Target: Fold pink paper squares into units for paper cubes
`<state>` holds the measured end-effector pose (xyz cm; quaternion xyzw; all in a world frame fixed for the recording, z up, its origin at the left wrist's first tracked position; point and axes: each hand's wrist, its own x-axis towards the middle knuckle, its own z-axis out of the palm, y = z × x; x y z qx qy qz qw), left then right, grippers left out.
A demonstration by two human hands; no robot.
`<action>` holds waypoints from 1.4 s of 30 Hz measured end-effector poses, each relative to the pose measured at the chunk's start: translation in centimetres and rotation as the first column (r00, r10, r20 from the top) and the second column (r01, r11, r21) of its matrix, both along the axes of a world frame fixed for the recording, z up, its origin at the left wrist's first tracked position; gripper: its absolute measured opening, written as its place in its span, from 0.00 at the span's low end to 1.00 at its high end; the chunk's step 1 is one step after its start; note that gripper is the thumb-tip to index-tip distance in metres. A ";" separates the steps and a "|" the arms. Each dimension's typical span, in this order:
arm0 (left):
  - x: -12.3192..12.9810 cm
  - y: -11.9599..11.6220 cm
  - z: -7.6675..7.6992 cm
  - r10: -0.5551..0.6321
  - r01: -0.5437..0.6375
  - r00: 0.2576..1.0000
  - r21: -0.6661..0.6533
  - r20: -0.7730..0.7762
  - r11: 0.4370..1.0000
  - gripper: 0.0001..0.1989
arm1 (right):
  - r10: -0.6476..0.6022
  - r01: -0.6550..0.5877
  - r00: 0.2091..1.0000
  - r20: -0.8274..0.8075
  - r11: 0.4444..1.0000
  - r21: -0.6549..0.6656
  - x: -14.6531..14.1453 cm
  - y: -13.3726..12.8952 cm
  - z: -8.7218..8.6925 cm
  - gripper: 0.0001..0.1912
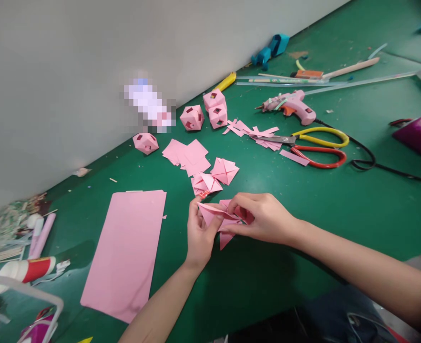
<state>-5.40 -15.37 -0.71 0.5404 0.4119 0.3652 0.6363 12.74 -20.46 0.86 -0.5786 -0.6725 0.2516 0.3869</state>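
A folded pink paper piece (210, 220) with pointed flaps is held between both hands over the green table. My left hand (200, 236) grips its left side, thumb on top. My right hand (258, 214) pinches the right side, its fingertips partly hidden among the folds. Just beyond lie folded pink paper squares (225, 171) and another small folded stack (207, 183). Flat pink paper squares (192, 157) are spread behind those. Left of my hands rests a large pink paper sheet (128, 247).
Finished pink paper balls (191, 117) stand near the wall. Scissors (317, 146) with yellow and red handles lie by pink paper strips (246, 129). Behind them is a pink glue gun (296, 107) with a black cord. A paper cup (24, 272) lies on its side at left.
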 end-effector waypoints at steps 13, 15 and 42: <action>0.2 -0.1 0.4 0.022 -0.016 0.996 -0.067 0.082 0.998 0.26 | -0.150 0.029 0.865 -0.479 0.968 -0.249 0.3 0.6 0.8 0.05; 0.3 0.0 0.5 0.048 -0.035 0.990 -0.101 0.129 0.994 0.26 | -0.187 -0.009 0.780 -0.597 0.951 -0.309 0.5 0.7 0.9 0.06; 0.3 -0.1 1.1 -0.096 0.094 0.995 -0.101 -0.011 0.990 0.25 | -0.173 0.168 0.966 -0.190 0.985 -0.040 1.0 0.3 1.0 0.07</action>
